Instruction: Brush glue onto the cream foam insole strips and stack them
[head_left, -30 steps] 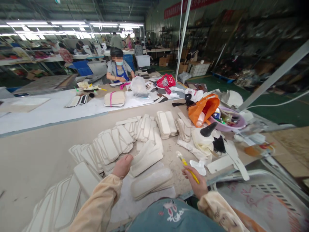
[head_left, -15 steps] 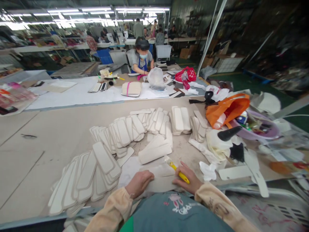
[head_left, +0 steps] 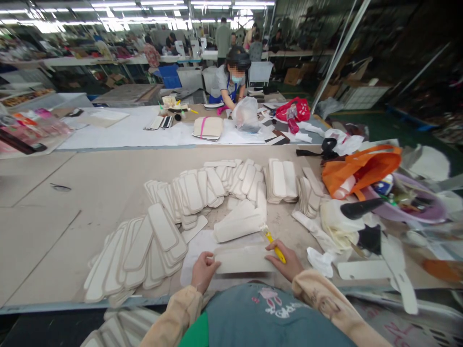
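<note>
A pale rectangular panel (head_left: pixel 243 260) is held level close to my body, just above the table edge. My left hand (head_left: pixel 203 271) pinches its left end between thumb and fingers. At the opposite end, my right hand (head_left: pixel 287 260) grips the panel's edge and also keeps a yellow-handled brush (head_left: pixel 278 251) in its fingers, whitish bristles pointing away from me. Beyond the panel lies a small pile of loose off-white panels (head_left: pixel 238 221). A white sheet (head_left: pixel 195 248) lies partly under the work, beside my left hand.
Fanned stacks of rounded panels (head_left: pixel 137 250) spread to the left, with more stacks (head_left: pixel 280 178) behind. An orange bag (head_left: pixel 361 168), a purple basin (head_left: pixel 427 207) and white scraps (head_left: pixel 320 260) crowd the right. Across the table a co-worker (head_left: pixel 231 82) sits near a plastic bag (head_left: pixel 246 114).
Both hands now hold the panel's ends, and it is raised off the table surface. The brush stays in my right hand. The view has shifted, so the scene sits further right.
</note>
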Demonstrator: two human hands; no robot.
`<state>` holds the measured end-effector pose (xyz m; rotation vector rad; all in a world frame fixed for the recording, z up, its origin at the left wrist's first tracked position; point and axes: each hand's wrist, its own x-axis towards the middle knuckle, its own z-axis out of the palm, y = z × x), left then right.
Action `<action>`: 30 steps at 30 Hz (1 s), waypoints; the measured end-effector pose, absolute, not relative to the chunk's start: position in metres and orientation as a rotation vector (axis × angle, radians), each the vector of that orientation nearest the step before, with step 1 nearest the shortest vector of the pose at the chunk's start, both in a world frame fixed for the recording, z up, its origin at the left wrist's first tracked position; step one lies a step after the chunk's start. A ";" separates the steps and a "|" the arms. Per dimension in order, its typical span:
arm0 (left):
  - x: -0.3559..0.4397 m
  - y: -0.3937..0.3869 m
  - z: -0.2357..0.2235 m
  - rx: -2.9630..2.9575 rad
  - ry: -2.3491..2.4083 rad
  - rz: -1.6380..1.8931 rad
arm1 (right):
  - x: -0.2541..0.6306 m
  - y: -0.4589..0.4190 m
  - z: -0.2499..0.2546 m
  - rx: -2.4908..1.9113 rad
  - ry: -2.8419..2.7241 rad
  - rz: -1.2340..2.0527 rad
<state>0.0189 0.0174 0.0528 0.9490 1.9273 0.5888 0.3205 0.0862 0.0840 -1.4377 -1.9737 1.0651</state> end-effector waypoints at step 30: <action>0.012 0.040 0.042 1.244 2.025 0.157 | 0.320 0.099 0.020 -1.649 -1.860 0.832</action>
